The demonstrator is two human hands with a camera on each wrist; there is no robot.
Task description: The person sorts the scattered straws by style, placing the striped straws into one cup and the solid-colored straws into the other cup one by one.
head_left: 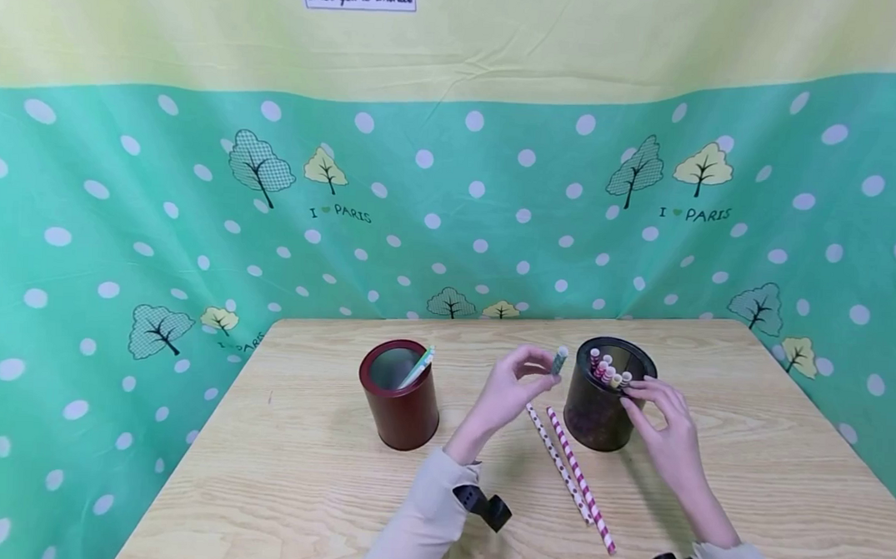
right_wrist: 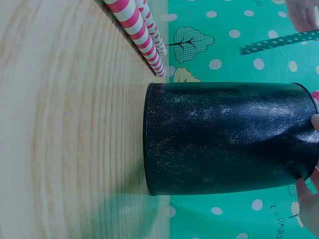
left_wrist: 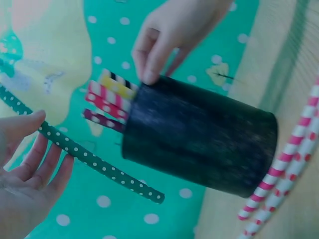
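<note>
My left hand (head_left: 511, 392) pinches a green paper straw with white dots (left_wrist: 94, 160) between thumb and fingers. It holds the straw in the air to the left of a black cylindrical can (head_left: 598, 424). Several patterned paper straws (left_wrist: 107, 102) stick up out of this can, among them pink striped, yellow, red and purple ones. The right hand (head_left: 667, 427) grips the can's rim on its right side, thumb and fingers at the edge. Upright on the table, the can hides the lower parts of the straws inside it.
On the wooden table (head_left: 291, 439), a pink-striped straw (head_left: 580, 479) and a dotted white straw (head_left: 556, 458) lie side by side in front of the black can. Further left stands a dark red can (head_left: 404, 418) with light-coloured straws (head_left: 418, 367) leaning in it. A green dotted curtain (head_left: 389, 252) hangs behind.
</note>
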